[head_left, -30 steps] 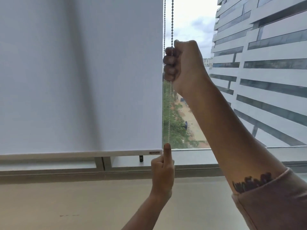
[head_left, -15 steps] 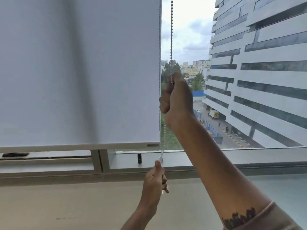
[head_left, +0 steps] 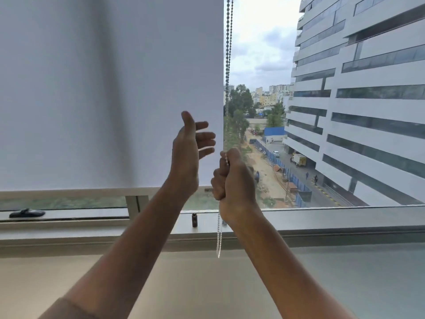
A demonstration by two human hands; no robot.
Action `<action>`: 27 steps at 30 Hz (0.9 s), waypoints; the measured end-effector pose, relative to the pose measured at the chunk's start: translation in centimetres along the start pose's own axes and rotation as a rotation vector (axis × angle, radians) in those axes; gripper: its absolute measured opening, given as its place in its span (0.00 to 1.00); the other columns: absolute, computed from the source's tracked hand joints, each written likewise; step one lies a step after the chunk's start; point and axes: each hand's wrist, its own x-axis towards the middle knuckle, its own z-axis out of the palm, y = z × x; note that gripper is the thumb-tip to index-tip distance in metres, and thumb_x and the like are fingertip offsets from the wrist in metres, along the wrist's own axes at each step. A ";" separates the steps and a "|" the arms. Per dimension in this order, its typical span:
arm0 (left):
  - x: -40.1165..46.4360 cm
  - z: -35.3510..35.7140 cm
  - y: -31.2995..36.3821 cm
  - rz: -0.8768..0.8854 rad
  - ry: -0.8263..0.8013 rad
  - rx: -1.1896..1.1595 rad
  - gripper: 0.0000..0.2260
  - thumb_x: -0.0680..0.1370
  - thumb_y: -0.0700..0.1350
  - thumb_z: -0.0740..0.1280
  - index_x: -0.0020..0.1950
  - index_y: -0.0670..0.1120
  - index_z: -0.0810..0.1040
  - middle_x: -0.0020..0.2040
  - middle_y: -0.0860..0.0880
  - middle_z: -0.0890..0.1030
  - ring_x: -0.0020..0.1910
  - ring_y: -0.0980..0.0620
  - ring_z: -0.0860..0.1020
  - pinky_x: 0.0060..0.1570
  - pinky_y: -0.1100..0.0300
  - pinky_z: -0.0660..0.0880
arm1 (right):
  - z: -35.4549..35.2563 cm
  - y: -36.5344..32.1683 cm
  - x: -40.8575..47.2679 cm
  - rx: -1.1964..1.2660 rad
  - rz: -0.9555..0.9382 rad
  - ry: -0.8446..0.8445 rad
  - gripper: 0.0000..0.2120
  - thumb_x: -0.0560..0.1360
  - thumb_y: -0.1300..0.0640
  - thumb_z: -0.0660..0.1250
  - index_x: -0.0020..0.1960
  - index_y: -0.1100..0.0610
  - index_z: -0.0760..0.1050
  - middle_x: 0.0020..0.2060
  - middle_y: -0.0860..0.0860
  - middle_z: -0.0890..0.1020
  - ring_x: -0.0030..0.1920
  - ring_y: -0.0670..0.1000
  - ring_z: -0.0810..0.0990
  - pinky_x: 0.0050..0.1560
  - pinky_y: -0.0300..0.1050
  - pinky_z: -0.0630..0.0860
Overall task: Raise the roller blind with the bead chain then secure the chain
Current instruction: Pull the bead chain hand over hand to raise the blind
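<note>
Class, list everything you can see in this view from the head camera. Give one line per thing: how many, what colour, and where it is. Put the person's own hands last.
roller blind: one, white, covers the left part of the window; its bottom bar hangs just above the frame.
bead chain: one loop, silver-grey, hangs beside the blind's right edge; its lower end dangles below the right hand.
window handle: one, black, on the lower frame at far left.
small fitting: one, dark, upright on the sill left of the chain; its purpose is unclear.
window sill: one, grey, runs across under the glass.
building: one, white with dark window bands, outside at right.
left hand: one, fingers spread, holds nothing, in front of the blind.
right hand: one, its grip closed round the chain.
</note>
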 end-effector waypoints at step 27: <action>-3.2 5.1 5.6 0.074 -0.060 -0.105 0.32 0.87 0.63 0.59 0.24 0.52 0.63 0.22 0.53 0.60 0.21 0.53 0.53 0.23 0.62 0.54 | -8.0 11.6 -4.4 -0.240 0.234 0.010 0.26 0.83 0.57 0.62 0.28 0.48 0.60 0.23 0.48 0.59 0.23 0.48 0.54 0.25 0.39 0.53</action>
